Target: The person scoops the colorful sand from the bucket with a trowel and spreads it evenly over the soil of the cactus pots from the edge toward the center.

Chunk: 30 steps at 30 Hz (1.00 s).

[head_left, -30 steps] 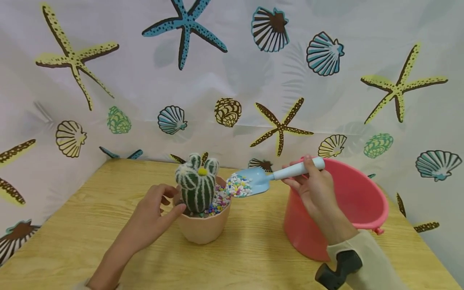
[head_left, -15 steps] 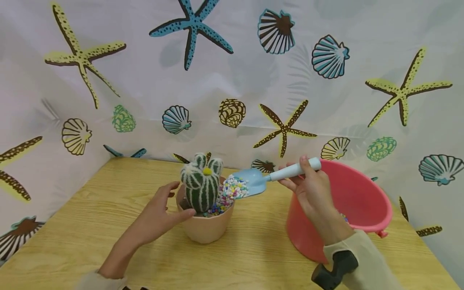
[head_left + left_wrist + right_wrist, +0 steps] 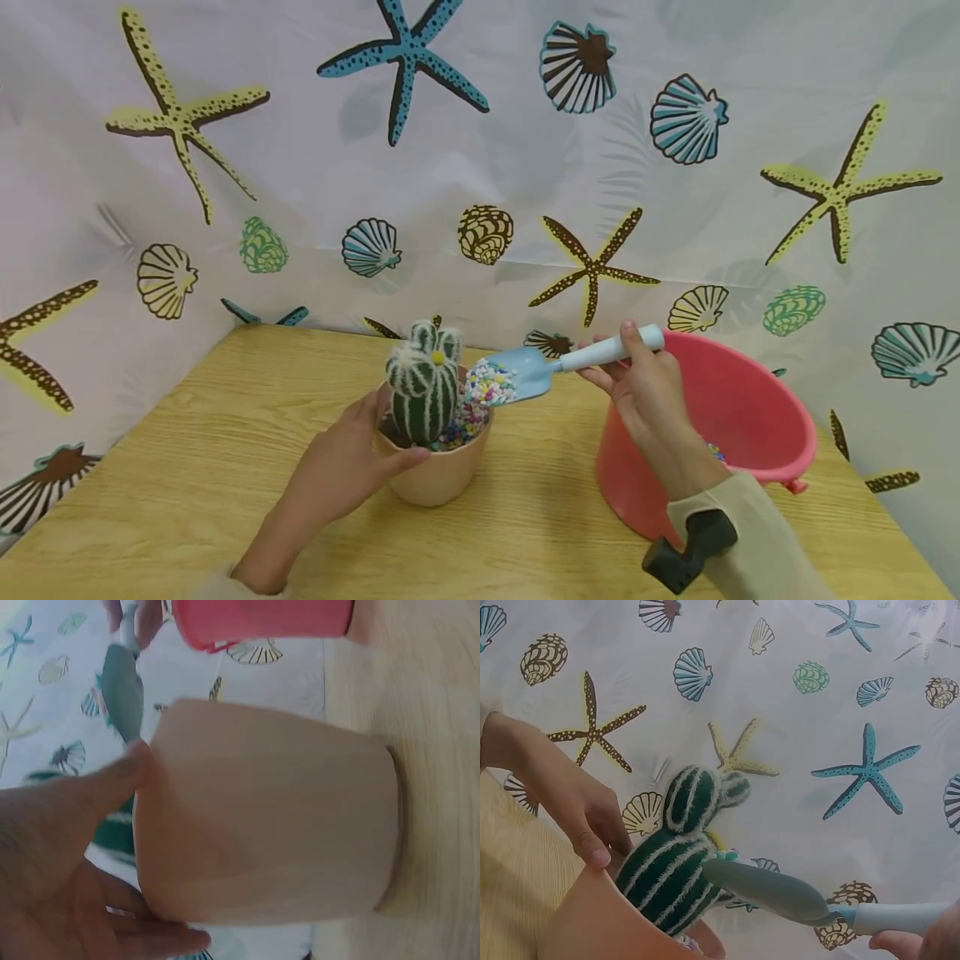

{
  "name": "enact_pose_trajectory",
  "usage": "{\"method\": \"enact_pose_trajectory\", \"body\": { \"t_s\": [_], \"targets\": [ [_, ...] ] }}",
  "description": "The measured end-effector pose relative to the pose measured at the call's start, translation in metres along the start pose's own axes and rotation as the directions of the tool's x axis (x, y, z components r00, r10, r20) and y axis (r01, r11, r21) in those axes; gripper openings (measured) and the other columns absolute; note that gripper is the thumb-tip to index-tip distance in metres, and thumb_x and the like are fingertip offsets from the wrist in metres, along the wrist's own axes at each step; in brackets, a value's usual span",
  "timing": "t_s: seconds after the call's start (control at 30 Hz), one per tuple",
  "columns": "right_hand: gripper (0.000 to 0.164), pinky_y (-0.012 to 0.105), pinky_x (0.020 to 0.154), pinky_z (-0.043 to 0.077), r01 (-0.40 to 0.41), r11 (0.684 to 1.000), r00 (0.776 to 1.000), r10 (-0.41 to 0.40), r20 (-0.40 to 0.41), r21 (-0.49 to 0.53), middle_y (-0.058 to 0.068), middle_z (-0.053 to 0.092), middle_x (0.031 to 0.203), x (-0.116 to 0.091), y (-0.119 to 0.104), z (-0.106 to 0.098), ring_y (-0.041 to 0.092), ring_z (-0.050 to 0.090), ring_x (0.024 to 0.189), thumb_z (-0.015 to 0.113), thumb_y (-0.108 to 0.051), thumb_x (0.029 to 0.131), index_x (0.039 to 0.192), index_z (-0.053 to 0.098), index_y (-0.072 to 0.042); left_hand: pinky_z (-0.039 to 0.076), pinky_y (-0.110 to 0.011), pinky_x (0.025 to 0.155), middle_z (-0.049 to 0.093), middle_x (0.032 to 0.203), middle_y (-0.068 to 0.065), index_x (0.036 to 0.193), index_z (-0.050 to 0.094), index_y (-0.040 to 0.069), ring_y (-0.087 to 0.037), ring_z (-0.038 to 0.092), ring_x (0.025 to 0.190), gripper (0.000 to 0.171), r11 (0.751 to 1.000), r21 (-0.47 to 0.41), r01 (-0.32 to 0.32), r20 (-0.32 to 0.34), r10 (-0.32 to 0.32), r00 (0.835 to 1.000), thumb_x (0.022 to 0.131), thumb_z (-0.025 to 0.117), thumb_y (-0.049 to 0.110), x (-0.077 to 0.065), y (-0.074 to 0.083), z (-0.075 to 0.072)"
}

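A knitted green-and-white cactus [image 3: 423, 408] with a yellow flower stands in a peach flower pot [image 3: 438, 479], colored pebbles around it on the right. My left hand [image 3: 341, 467] grips the pot's left side, thumb at the near rim, as the left wrist view [image 3: 67, 840] also shows. In my right hand [image 3: 656, 400] is the pale handle of a light blue trowel [image 3: 534, 371]. Its blade carries pastel pebbles [image 3: 489, 385], with the tip over the pot's right rim, close to the cactus. The right wrist view shows the blade from its side.
A pink bucket [image 3: 626, 475] stands at the right, partly behind my right forearm, with some colored pebbles [image 3: 712, 450] inside. Both containers rest on a wooden table [image 3: 525, 533]. Behind hangs a white cloth [image 3: 465, 167] printed with starfish and shells.
My left hand has closed in on the pot and now grips its rim. The trowel has come left relative to the pot, its tip now over the rim. The whole view has shifted slightly.
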State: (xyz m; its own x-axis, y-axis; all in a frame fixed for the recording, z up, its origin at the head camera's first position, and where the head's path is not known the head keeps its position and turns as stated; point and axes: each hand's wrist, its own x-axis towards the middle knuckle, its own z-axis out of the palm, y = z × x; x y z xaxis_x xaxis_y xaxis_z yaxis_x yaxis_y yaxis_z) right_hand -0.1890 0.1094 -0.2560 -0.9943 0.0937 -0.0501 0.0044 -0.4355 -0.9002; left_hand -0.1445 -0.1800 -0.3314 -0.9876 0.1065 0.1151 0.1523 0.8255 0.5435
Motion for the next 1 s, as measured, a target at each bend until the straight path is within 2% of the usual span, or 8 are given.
{"method": "enact_pose_trajectory", "body": {
  "t_s": [0.2,0.4,0.5,0.6,0.7,0.8,0.9,1.0],
  "targets": [
    [0.016,0.041,0.087,0.051,-0.002,1.000,1.000,0.002,-0.012,0.003,0.004,0.052,0.088,0.003,0.002,-0.003,0.015,0.069,0.082,0.041,-0.026,0.102,0.103,0.041,-0.010,0.047,-0.061,0.083,0.043,0.136,-0.036,0.151,0.019,0.001,-0.048,0.057,0.109,0.104,0.997,0.065,0.046,-0.039,-0.044,0.998,0.080,0.063,0.063,-0.006,0.013,0.005],
    [0.016,0.041,0.088,0.050,-0.003,1.000,1.000,0.003,-0.003,-0.019,0.005,0.051,0.092,0.004,0.002,-0.002,0.015,0.069,0.084,0.040,-0.025,0.102,0.106,0.040,-0.010,0.032,-0.063,0.104,0.016,0.151,-0.035,0.151,0.007,-0.003,-0.052,0.026,0.136,0.113,0.990,-0.141,-0.030,0.077,0.042,0.996,0.079,0.067,0.059,0.001,-0.007,-0.002],
    [0.015,0.041,0.088,0.050,-0.005,1.000,1.000,0.005,-0.005,-0.019,0.005,0.051,0.093,0.004,0.002,-0.002,0.014,0.069,0.083,0.041,-0.025,0.102,0.105,0.040,-0.010,0.026,-0.064,0.107,0.009,0.153,-0.034,0.150,0.002,-0.006,-0.051,0.017,0.139,0.114,0.983,-0.183,-0.035,0.119,0.057,0.991,0.081,0.067,0.057,0.003,-0.014,-0.004],
    [0.016,0.041,0.088,0.050,-0.004,1.000,1.000,0.004,-0.008,-0.021,0.004,0.053,0.092,0.004,0.003,0.001,0.014,0.068,0.082,0.042,-0.025,0.102,0.103,0.040,-0.009,0.027,-0.064,0.106,0.012,0.153,-0.034,0.150,0.003,-0.006,-0.051,0.020,0.138,0.115,0.987,-0.158,-0.017,0.116,0.035,0.993,0.080,0.066,0.060,0.002,-0.014,-0.003],
    [0.016,0.042,0.089,0.050,0.000,1.000,1.000,0.000,-0.014,-0.030,0.004,0.054,0.092,0.006,0.004,0.003,0.015,0.067,0.082,0.043,-0.025,0.101,0.103,0.041,-0.009,0.038,-0.062,0.098,0.022,0.150,-0.033,0.153,0.007,0.001,-0.051,0.035,0.131,0.112,0.995,-0.099,0.011,0.065,-0.005,0.998,0.079,0.065,0.063,-0.001,-0.007,0.000],
    [0.015,0.043,0.089,0.050,-0.001,0.999,1.000,0.001,-0.016,-0.038,0.006,0.053,0.096,0.007,0.004,0.004,0.015,0.065,0.083,0.043,-0.025,0.102,0.104,0.041,-0.010,0.050,-0.055,0.080,0.045,0.133,-0.031,0.149,0.022,0.002,-0.046,0.056,0.110,0.109,0.997,-0.003,0.081,-0.007,-0.081,0.997,0.075,0.062,0.071,-0.005,0.005,0.006],
    [0.014,0.044,0.089,0.049,-0.009,0.999,1.000,0.008,-0.020,-0.043,0.007,0.052,0.098,0.009,0.005,0.004,0.014,0.066,0.082,0.042,-0.024,0.102,0.105,0.041,-0.010,0.051,-0.049,0.067,0.054,0.111,-0.027,0.135,0.035,-0.007,-0.038,0.062,0.092,0.109,0.987,0.064,0.146,-0.056,-0.142,0.988,0.070,0.061,0.077,-0.007,0.013,0.011],
    [0.015,0.044,0.089,0.049,-0.014,0.999,1.000,0.013,-0.021,-0.052,0.006,0.053,0.096,0.011,0.005,0.003,0.015,0.066,0.082,0.042,-0.025,0.102,0.105,0.041,-0.010,0.050,-0.054,0.079,0.047,0.125,-0.032,0.137,0.029,-0.012,-0.046,0.057,0.106,0.113,0.990,0.030,0.136,-0.035,-0.135,0.990,0.072,0.063,0.074,-0.005,0.013,0.011]
  ]
}}
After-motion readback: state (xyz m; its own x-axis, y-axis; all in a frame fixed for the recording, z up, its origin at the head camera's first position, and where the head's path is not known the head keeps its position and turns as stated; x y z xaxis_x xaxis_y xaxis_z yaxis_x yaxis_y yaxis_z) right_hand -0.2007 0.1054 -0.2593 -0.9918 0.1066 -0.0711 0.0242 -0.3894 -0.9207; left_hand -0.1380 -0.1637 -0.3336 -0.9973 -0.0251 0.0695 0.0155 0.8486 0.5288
